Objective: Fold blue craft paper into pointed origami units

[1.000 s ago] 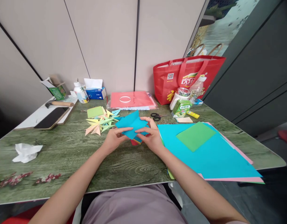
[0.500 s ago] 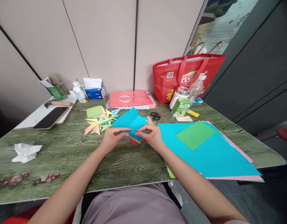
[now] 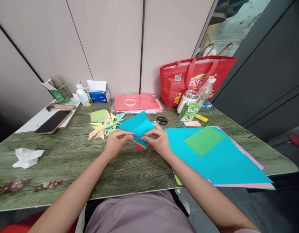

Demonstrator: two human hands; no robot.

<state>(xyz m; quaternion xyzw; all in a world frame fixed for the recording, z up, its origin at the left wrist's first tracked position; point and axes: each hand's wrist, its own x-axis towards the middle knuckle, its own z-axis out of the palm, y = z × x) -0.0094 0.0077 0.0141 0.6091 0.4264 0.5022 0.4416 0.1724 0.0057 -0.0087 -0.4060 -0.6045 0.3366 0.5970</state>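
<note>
Between my two hands a sheet of blue paper [image 3: 137,124] is held up, with a crease across it. My left hand [image 3: 117,142] pinches its near left edge between thumb and fingers. On the near right edge, my right hand [image 3: 157,138] has the same kind of pinch. Just below lies a small stack of coloured paper [image 3: 142,146], with blue, yellow and red edges showing; the held sheet and my right hand hide much of it. To the left sits a pile of folded paper pieces [image 3: 103,127] in yellow, green, peach and blue.
Large coloured sheets [image 3: 219,161] lie at right, a green sheet [image 3: 204,140] on top. Scissors [image 3: 162,120], a glue stick [image 3: 201,118], a drink carton [image 3: 189,111] and a red bag [image 3: 173,84] stand beyond. At left are a phone [image 3: 53,122], a hammer [image 3: 63,106] and a crumpled tissue [image 3: 27,158].
The blue sheet has tipped and its far corner has shifted slightly right. Its near part has lifted, so more of the stack beneath shows. Both hands keep their pinch.
</note>
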